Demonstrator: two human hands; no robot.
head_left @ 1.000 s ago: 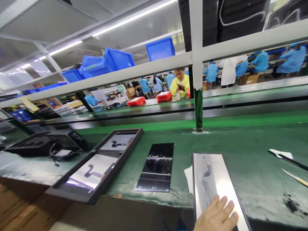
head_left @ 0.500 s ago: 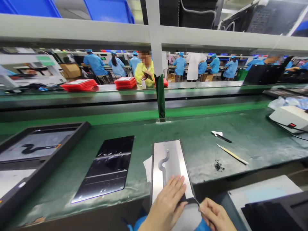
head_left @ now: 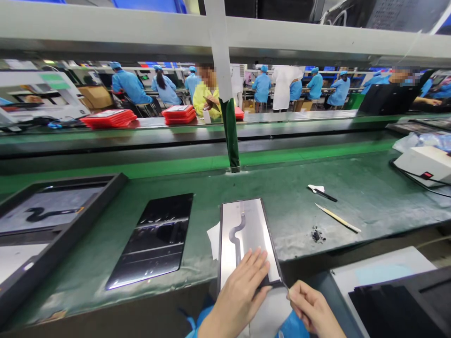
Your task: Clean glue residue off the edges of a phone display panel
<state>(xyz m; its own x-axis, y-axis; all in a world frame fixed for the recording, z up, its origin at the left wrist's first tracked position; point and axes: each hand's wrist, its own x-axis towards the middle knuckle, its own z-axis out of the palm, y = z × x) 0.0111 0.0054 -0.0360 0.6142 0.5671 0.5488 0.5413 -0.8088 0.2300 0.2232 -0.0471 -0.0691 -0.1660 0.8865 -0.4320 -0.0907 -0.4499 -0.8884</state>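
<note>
A tablet-sized screen panel (head_left: 259, 220) lies silvery back up at the bench's front edge, a grey curved ribbon cable (head_left: 233, 234) running down it. My left hand (head_left: 243, 286) rests flat on its lower part, fingers stretched out, hiding the cable's lower end. At the panel's lower right corner, my right hand (head_left: 308, 305) has thumb and forefinger pinched on a thin dark strip (head_left: 286, 285) that reaches to the panel's edge. A white sheet (head_left: 214, 239) sticks out under the panel's left side. To the left lies a glossy black screen (head_left: 155, 239).
A black tray (head_left: 116, 185) holding another panel stands at far left. On the right lie black tweezers (head_left: 327, 195), a pale-yellow pointed tool (head_left: 338, 218) and black scraps (head_left: 317, 234). A post (head_left: 230, 136) rises behind the panel. Black sheets (head_left: 384, 310) lie at lower right.
The whole view has shifted slightly. My left hand stays flat on the panel, and my right hand keeps its pinch near the corner, with the dark strip between them at a slightly different angle.
</note>
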